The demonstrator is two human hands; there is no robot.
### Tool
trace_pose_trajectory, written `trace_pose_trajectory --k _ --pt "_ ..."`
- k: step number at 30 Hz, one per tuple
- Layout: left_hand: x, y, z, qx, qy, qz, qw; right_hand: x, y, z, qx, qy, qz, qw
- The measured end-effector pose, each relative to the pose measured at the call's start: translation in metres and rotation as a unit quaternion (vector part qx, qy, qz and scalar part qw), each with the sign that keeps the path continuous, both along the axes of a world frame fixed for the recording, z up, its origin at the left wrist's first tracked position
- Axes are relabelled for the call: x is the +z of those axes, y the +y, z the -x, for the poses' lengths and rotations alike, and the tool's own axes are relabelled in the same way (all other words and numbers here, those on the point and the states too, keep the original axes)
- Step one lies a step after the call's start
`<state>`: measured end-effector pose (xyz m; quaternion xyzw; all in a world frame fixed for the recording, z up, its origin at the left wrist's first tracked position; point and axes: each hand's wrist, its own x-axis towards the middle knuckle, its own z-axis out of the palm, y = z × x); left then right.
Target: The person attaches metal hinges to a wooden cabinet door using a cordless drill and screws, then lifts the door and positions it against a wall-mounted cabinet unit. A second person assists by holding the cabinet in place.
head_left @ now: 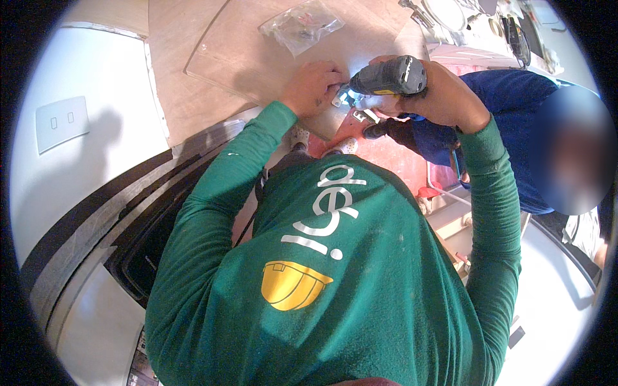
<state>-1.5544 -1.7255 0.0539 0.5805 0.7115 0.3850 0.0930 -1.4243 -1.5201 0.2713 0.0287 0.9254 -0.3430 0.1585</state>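
My right hand (444, 96) grips a black cordless drill (389, 76) whose nose points left. A bright light shines beneath the nose. Close in front of the drill's tip, my left hand (314, 89) has its fingers bent together at the edge of a light brown wooden board (238, 55). Beside those fingertips a small pale metal fitting (337, 100) shows in the glare. What the left fingers pinch is hidden, and I cannot tell whether the drill bit touches the fitting.
A clear plastic bag (302, 26) with small parts lies on the board. Close on the right, a person in dark blue (508, 122) bends in. Tools and cables (508, 29) crowd a surface at the far right. A white wall with a switch plate (62, 124) borders the left.
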Motion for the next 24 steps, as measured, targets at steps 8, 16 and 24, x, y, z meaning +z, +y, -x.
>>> trace_pose_trajectory --k 8,16,24 --pt "-0.003 -0.001 -0.001 -0.001 0.001 -0.001 1.0 0.006 -0.005 0.005 0.013 -0.013 0.006 1.0" --pt "-0.001 -0.002 0.0 -0.008 0.015 0.002 1.0 0.001 0.001 0.01 0.049 -0.011 -0.007 0.999" --pt "-0.001 -0.001 0.001 -0.016 0.012 0.005 1.0 -0.01 0.01 0.009 0.07 0.027 0.002 0.997"
